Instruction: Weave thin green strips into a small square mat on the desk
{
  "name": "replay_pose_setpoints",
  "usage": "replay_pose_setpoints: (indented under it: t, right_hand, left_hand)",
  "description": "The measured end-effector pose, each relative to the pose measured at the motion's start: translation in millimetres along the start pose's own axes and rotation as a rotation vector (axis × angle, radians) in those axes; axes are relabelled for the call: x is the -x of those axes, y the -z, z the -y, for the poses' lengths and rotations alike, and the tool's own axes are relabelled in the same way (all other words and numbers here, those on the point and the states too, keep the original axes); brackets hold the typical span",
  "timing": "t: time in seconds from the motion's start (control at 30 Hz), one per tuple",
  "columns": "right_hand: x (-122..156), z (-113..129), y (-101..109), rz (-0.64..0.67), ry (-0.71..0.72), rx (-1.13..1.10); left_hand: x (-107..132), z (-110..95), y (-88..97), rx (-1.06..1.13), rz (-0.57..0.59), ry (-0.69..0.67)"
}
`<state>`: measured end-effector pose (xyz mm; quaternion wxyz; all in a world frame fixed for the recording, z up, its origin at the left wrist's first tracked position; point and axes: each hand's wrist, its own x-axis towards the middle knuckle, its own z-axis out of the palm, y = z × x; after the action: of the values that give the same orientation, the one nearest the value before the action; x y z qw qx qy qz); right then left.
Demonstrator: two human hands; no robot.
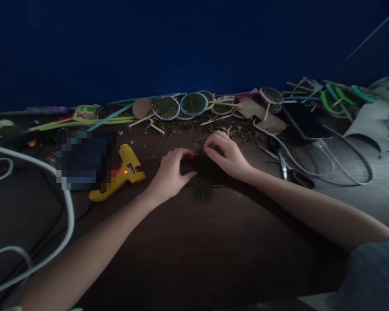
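My left hand (171, 172) and my right hand (226, 154) meet over a dark green woven piece (202, 179) that lies flat on the dark table (194, 246). The left hand's fingers curl round its left edge. The right hand pinches at its top, holding something thin I cannot make out. Loose green strands stick out from the piece's lower edge. The middle of the piece is in shadow between the hands.
A yellow glue gun (123, 175) with a lit lamp lies to the left. Scissors (287, 168) and a grey cable (343, 155) lie to the right. Several small round woven rackets (193, 103), coloured straws and card scraps line the back edge. White cables (65, 207) loop at the left.
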<state>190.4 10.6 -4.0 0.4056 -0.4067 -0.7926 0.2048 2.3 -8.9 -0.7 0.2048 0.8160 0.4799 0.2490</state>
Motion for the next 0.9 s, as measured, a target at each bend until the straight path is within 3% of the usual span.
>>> replay_pose_setpoints:
  t: [0.17, 0.37, 0.47, 0.9]
  right_hand:
    - [-4.5, -5.2, 1.7, 0.053, -0.126, -0.102]
    - [-12.3, -9.4, 8.1, 0.25, -0.182, -0.177]
    - [-14.8, -12.2, 11.2, 0.273, -0.226, -0.227]
    - [-11.9, -16.3, 12.6, 0.272, -0.095, -0.132]
  left_hand:
    - [0.1, 1.3, 0.2, -0.039, -0.005, -0.009]
    - [0.6, 1.5, 0.2, -0.054, -0.012, -0.013]
    - [1.0, 1.1, 0.5, -0.073, -0.012, -0.031]
    - [1.3, -6.4, 2.8, -0.208, 0.0, -0.11]
